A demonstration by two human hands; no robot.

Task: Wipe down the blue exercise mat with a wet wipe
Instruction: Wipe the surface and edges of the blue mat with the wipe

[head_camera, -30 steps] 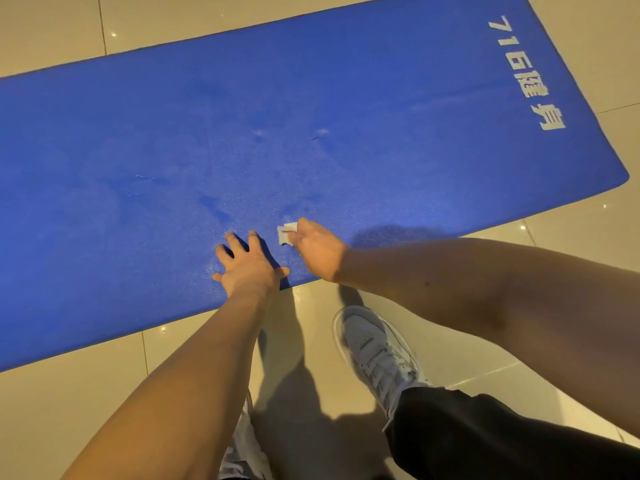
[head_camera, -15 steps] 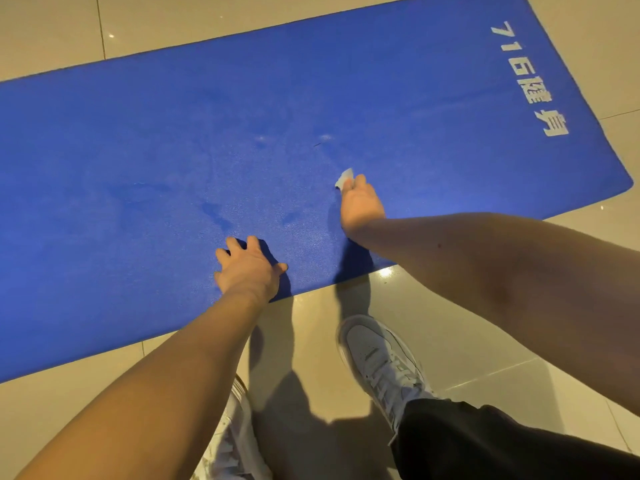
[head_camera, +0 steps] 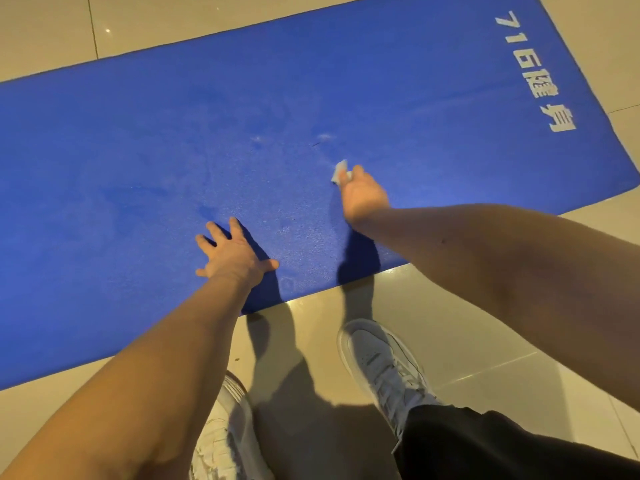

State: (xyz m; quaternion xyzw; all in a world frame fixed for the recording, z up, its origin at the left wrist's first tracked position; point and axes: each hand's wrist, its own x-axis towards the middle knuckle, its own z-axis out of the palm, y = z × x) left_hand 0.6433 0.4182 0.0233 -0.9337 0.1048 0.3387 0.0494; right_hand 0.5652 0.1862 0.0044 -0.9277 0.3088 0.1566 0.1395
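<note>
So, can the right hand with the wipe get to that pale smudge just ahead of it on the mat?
Probably yes. The right hand holds the wet wipe just short of the pale smudge, with only bare blue exercise mat between them.

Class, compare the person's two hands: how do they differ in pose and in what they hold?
The left hand lies flat, fingers spread, holding nothing; the right hand holds a wipe. The left hand sits by the mat near edge; the right hand reaches farther in. Both are on the mat.
</note>
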